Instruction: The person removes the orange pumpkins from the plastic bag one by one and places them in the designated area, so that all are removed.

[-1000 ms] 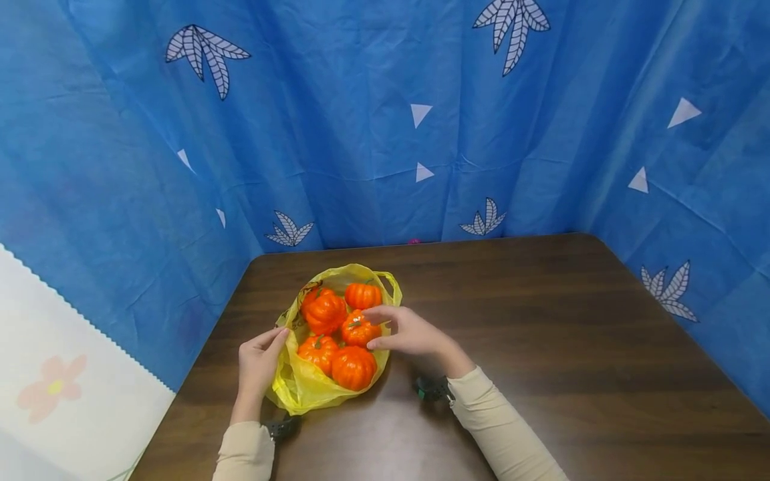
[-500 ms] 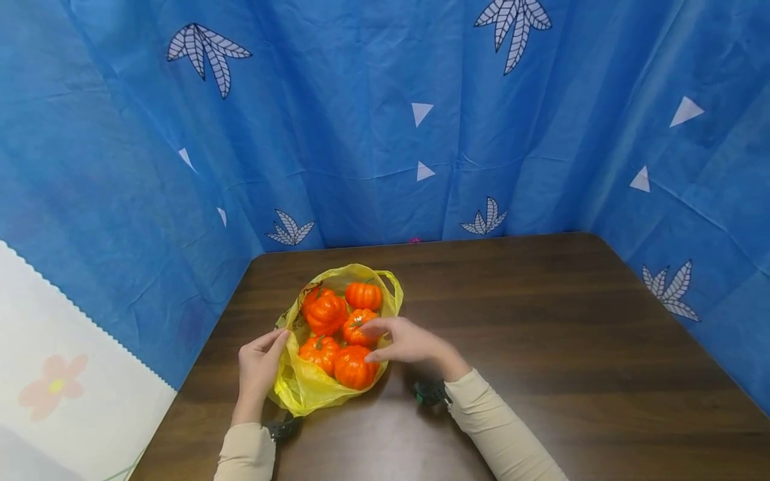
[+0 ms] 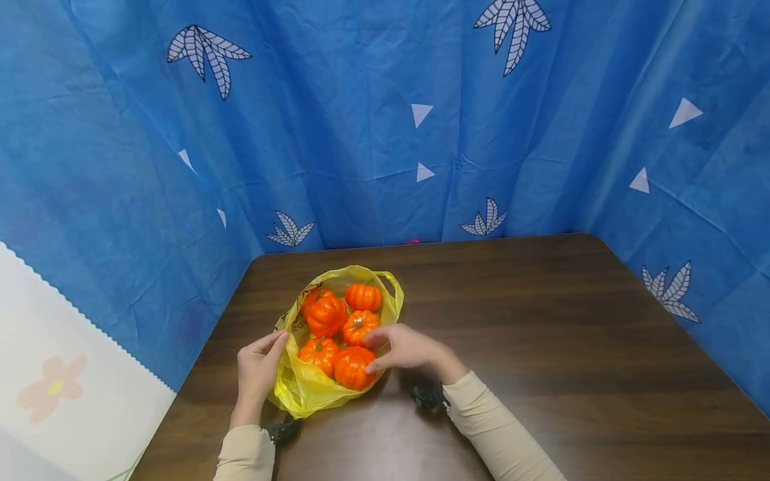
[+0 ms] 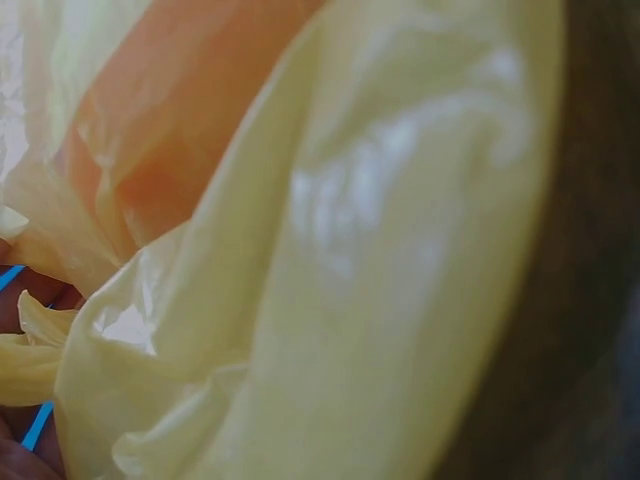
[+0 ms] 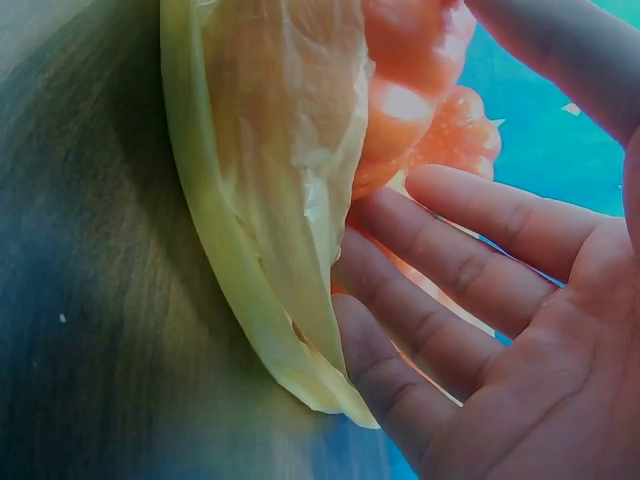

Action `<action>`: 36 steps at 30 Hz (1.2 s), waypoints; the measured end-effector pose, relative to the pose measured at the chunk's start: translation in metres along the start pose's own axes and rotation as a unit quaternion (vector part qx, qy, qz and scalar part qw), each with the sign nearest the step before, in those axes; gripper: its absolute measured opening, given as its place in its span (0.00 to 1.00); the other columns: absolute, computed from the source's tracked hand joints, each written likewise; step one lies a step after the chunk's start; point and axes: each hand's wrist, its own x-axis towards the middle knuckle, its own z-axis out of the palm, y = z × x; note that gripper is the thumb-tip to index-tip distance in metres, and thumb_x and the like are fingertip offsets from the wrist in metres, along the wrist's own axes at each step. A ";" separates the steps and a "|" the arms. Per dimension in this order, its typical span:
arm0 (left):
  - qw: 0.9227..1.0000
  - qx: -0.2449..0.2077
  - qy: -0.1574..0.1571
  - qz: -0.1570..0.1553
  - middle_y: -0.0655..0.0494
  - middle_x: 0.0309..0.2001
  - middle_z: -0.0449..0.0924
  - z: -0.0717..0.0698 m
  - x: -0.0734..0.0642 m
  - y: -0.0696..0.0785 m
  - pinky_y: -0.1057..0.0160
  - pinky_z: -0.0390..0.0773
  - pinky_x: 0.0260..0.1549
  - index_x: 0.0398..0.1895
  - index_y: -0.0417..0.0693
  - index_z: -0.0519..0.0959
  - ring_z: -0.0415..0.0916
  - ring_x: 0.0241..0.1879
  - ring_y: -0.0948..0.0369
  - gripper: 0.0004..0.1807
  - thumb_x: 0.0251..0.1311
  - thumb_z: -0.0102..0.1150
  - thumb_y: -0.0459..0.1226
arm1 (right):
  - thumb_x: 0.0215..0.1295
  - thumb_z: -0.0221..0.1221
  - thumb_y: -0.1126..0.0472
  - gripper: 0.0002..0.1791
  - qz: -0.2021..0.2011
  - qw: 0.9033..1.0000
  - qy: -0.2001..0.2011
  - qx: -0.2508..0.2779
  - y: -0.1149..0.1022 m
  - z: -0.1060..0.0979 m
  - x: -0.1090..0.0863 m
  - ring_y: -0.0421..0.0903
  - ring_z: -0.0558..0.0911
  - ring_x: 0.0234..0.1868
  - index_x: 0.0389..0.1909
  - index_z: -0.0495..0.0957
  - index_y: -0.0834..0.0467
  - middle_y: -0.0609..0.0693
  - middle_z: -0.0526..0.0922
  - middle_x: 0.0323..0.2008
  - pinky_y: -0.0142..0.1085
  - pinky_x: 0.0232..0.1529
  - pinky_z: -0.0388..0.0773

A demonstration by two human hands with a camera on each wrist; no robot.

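Several orange pumpkins lie inside a yellow plastic bag [image 3: 313, 394] whose mouth gapes upward. At the bag's left rim, my left hand [image 3: 257, 367] pinches the plastic between thumb and fingers. My right hand [image 3: 409, 349] reaches over the right rim, its thumb and fingers spread about the front right pumpkin [image 3: 351, 367]. The right wrist view has the fingers of that hand [image 5: 540, 330] extended and apart, the tips partly behind the bag's edge. Close by is the small middle pumpkin [image 3: 359, 326]. Yellow plastic [image 4: 330, 300] fills most of the left wrist view.
The bag stands on the left part of a dark wooden table [image 3: 511, 314]. A blue curtain [image 3: 373, 133] hangs behind and at both sides. A white cloth with a flower print [image 3: 66, 374] is at the far left. A bag handle [image 3: 394, 284] sticks out at the back right.
My right hand has come toward me, from beside the middle pumpkin to the front right one. My left hand stays on the bag's rim, and the pumpkins lie as before.
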 end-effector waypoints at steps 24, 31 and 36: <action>0.997 0.007 0.029 0.070 0.40 0.44 0.88 0.003 0.002 -0.004 0.88 0.71 0.38 0.44 0.36 0.87 0.72 0.35 0.88 0.12 0.63 0.66 0.36 | 0.54 0.75 0.52 0.34 0.016 1.000 -0.026 0.005 0.008 0.009 0.006 0.45 0.81 0.60 0.61 0.76 0.59 0.52 0.83 0.59 0.35 0.64 0.75; 0.996 0.009 0.034 0.078 0.39 0.43 0.88 0.003 0.003 -0.003 0.88 0.71 0.38 0.43 0.36 0.87 0.72 0.35 0.88 0.11 0.63 0.66 0.35 | 0.55 0.74 0.51 0.34 0.007 1.000 -0.029 -0.003 0.008 0.009 0.006 0.45 0.80 0.60 0.61 0.76 0.58 0.52 0.83 0.59 0.37 0.65 0.74; 0.996 0.000 0.029 0.082 0.39 0.41 0.88 0.003 0.003 -0.004 0.86 0.73 0.35 0.43 0.35 0.87 0.73 0.33 0.87 0.11 0.63 0.66 0.35 | 0.57 0.72 0.47 0.34 0.026 0.999 -0.029 -0.008 0.008 0.011 0.006 0.44 0.79 0.61 0.61 0.75 0.57 0.52 0.82 0.60 0.38 0.65 0.74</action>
